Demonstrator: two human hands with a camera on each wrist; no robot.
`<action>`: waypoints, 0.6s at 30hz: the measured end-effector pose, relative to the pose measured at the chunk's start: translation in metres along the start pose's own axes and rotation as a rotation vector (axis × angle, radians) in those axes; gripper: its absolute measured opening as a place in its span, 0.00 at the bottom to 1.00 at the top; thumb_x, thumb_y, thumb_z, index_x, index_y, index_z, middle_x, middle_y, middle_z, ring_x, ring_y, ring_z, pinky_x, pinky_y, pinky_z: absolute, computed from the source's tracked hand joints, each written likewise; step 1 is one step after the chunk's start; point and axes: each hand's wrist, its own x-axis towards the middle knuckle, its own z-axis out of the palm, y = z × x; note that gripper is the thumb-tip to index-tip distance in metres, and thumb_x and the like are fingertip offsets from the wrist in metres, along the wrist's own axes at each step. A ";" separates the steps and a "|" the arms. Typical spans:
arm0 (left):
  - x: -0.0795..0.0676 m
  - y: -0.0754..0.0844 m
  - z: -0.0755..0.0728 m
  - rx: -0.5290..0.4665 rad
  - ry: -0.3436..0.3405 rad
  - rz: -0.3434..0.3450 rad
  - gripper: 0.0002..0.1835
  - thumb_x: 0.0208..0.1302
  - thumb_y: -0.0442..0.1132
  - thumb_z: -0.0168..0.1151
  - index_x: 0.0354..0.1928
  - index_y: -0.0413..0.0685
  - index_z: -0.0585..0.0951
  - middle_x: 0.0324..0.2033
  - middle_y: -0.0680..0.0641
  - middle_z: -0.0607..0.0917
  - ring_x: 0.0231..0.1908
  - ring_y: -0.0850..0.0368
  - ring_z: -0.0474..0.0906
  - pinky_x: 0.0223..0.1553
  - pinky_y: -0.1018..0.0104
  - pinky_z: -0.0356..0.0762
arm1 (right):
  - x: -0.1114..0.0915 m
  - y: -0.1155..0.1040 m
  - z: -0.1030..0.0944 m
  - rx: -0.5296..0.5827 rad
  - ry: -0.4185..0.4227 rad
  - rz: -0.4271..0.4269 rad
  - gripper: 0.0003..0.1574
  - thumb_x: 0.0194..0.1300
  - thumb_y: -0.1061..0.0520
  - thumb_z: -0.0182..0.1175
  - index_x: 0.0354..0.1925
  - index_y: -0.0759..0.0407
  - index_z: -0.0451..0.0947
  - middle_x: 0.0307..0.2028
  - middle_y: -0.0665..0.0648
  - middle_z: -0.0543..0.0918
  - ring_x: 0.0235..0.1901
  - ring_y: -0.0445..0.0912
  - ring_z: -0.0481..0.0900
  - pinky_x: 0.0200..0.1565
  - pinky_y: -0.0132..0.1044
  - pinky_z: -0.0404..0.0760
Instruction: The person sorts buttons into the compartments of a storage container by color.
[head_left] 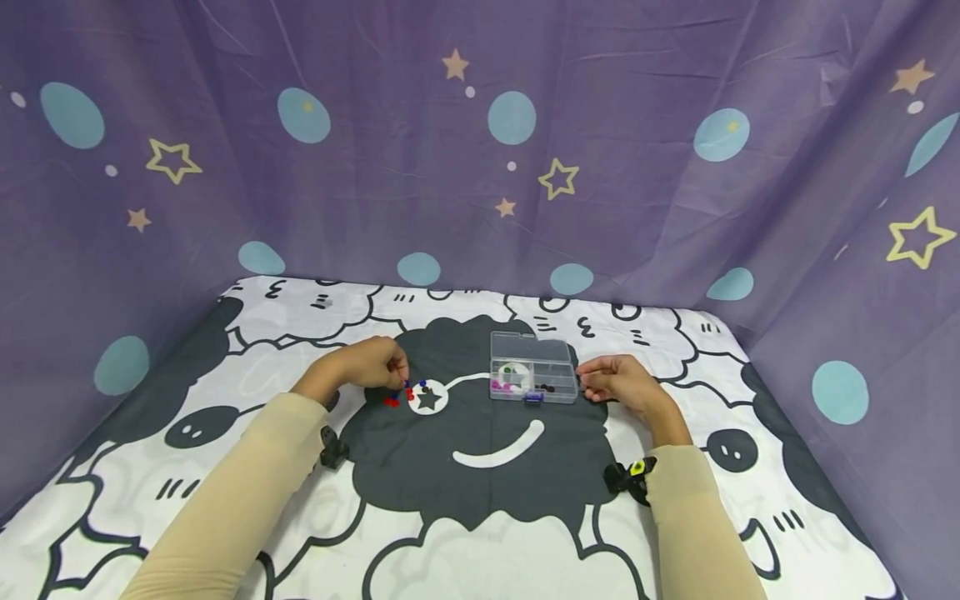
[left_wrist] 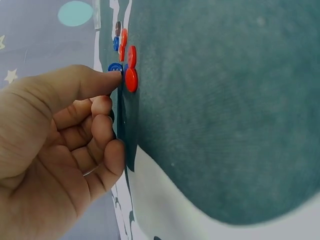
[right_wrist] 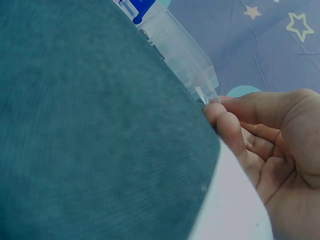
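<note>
My left hand is low over the dark part of the cloth, its thumb and fingertips pinching a blue button. Beside those fingertips lie red buttons, with more red, blue and dark ones just beyond. At the right, a clear plastic box stands with its lid raised. Its compartments hold pink buttons, a green button and dark buttons. My right hand grips the box's right end between thumb and fingers; in the right wrist view the fingertips meet its corner.
A blue latch sits on the box's front side. The printed black-and-white cloth covers the table under everything. Behind it hangs a purple curtain with stars and dots. Each wrist carries a small black device.
</note>
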 end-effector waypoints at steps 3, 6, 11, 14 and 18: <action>-0.001 0.000 0.000 -0.002 -0.006 -0.015 0.03 0.62 0.31 0.67 0.31 0.46 0.85 0.23 0.53 0.79 0.24 0.60 0.70 0.29 0.65 0.71 | 0.000 -0.001 0.000 -0.002 0.000 0.000 0.18 0.70 0.70 0.58 0.55 0.80 0.75 0.31 0.54 0.85 0.27 0.39 0.82 0.33 0.32 0.84; -0.001 0.000 0.000 -0.011 -0.013 -0.023 0.03 0.63 0.32 0.66 0.32 0.46 0.85 0.24 0.53 0.80 0.24 0.60 0.70 0.30 0.65 0.71 | -0.001 -0.001 0.001 -0.001 0.002 0.000 0.18 0.70 0.70 0.58 0.55 0.80 0.75 0.30 0.54 0.84 0.27 0.39 0.82 0.33 0.32 0.84; 0.000 0.000 0.000 -0.025 -0.005 -0.019 0.03 0.64 0.33 0.67 0.33 0.47 0.85 0.25 0.52 0.80 0.25 0.59 0.71 0.30 0.64 0.71 | -0.001 -0.001 0.001 0.002 -0.005 -0.005 0.18 0.70 0.71 0.57 0.55 0.80 0.75 0.31 0.54 0.85 0.27 0.39 0.82 0.34 0.32 0.84; 0.001 0.001 -0.001 -0.027 0.012 0.002 0.02 0.63 0.33 0.67 0.32 0.46 0.85 0.25 0.52 0.80 0.25 0.60 0.71 0.30 0.65 0.71 | -0.001 0.000 0.000 0.002 -0.009 -0.006 0.18 0.70 0.71 0.57 0.56 0.80 0.75 0.33 0.53 0.85 0.28 0.39 0.83 0.34 0.32 0.84; 0.002 0.005 -0.003 -0.040 0.024 0.032 0.03 0.63 0.32 0.68 0.31 0.44 0.85 0.24 0.52 0.80 0.25 0.60 0.71 0.30 0.64 0.71 | -0.001 -0.001 0.000 0.002 -0.008 -0.005 0.18 0.70 0.71 0.56 0.56 0.80 0.75 0.34 0.53 0.85 0.28 0.39 0.83 0.34 0.32 0.84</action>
